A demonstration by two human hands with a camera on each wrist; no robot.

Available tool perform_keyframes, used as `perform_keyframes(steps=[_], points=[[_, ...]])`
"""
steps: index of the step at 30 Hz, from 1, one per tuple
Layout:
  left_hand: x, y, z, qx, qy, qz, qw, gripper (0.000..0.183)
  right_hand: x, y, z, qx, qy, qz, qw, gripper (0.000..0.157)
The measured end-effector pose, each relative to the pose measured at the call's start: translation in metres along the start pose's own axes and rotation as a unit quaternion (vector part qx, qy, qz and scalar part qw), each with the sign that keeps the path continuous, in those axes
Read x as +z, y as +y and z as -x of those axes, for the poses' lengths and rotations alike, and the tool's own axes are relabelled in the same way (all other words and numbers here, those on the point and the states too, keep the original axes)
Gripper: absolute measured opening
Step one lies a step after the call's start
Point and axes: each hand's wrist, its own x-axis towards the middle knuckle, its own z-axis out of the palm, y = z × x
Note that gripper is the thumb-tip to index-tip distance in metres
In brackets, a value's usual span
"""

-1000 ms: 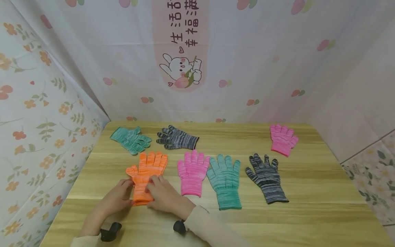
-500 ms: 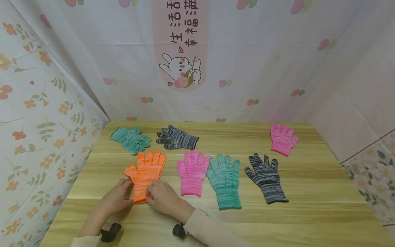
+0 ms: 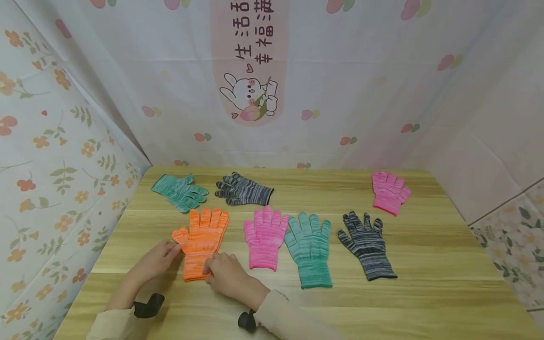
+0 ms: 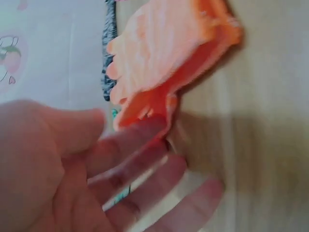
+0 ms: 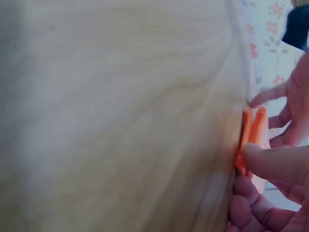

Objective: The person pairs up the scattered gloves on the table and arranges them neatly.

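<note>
An orange knit glove (image 3: 199, 248) lies on the wooden table, fingers pointing away, with a second orange layer showing along its right edge. My left hand (image 3: 154, 262) is at its left side; in the left wrist view the fingers (image 4: 159, 179) are spread and fairly straight, and the forefinger touches the glove's thumb. With thumb and fingers, my right hand (image 3: 231, 278) pinches the cuff's right edge. Seen from the right wrist, the right thumb (image 5: 275, 162) presses on the orange cuff (image 5: 248, 137), the other fingers below it. A pink glove (image 3: 266, 241) lies just to the right.
Farther right are a green glove (image 3: 312, 250) and a black-grey glove (image 3: 369, 248). Along the back lie another green glove (image 3: 180, 192), another black-grey glove (image 3: 244, 190) and a pink one (image 3: 390, 192). Patterned cloth hangs behind the table (image 3: 433, 264) and at its sides.
The orange glove has shifted slightly left and away. My left hand has drawn back from the cuff toward the glove's thumb, its fingers straighter. The right hand keeps hold of the cuff edge.
</note>
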Motion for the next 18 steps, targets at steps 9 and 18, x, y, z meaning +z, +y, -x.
perform_keyframes(steps=[9,18], points=[[-0.002,-0.001,-0.016,-0.192,0.042,0.155,0.9681,0.036,0.005,-0.002,0.002,0.000,0.026,-0.022,0.999,0.005],[0.002,-0.007,-0.026,-0.206,0.040,0.278,0.9373,0.036,0.002,0.001,0.006,0.005,0.022,-0.052,0.998,0.010]])
